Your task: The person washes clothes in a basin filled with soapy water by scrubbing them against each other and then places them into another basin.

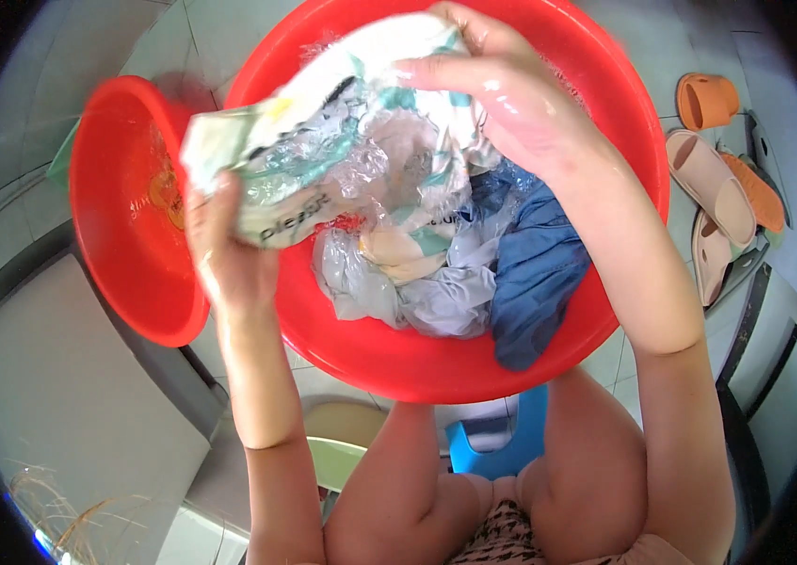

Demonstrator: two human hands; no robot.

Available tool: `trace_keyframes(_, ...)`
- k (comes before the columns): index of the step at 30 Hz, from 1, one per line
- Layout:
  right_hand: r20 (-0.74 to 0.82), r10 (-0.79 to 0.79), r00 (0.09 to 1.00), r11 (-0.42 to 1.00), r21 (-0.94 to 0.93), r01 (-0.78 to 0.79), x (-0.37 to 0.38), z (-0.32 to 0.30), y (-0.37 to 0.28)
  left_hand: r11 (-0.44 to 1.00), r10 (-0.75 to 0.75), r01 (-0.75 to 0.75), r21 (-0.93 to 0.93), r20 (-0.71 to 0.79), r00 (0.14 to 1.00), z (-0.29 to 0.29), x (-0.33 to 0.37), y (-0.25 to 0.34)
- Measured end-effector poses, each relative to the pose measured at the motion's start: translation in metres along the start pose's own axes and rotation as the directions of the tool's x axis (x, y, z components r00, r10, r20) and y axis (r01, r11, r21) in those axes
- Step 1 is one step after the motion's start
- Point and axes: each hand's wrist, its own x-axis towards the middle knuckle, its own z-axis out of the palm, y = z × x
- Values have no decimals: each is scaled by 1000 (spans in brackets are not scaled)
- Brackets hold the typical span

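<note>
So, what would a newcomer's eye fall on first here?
Probably the large red basin at the upper middle, with a blue cloth toward its right side. Over it, the left hand and right hand hold a wet white-and-green cloth. A smaller red basin is at the left, slippers at the right.

You held a wet, pale cloth [361, 71] printed with teal and yellow patches and dark lettering. It was stretched at a slant above the large red basin [638, 151], its left end bunched in your left hand [229, 245], its upper right gathered in your right hand [497, 89]. Its surface glistened, creased and loosely folded, the middle sagging between your hands.
</note>
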Motion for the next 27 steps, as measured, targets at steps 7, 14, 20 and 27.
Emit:
trace_keyframes(7, 245, -224, 943, 973, 1, 231, -20, 32, -59, 858, 261, -43, -512, 360, 896, -9, -35, 73)
trace_keyframes(14, 293, 86, 952, 858, -507, 79, -42, 12, 21, 973, -200, 153, 172, 296, 934, -43, -40, -6)
trace_keyframes(20, 73, 354, 932, 373, -925, -69, -49, -11, 40, 583, -442, -218, 783, 530, 724, -34, -20, -26)
trace_keyframes(27, -70, -178, 981, 451, -892, 18, 19, -7, 122, 372, -9, -42, 927, 49, 999, -22, 34, -123)
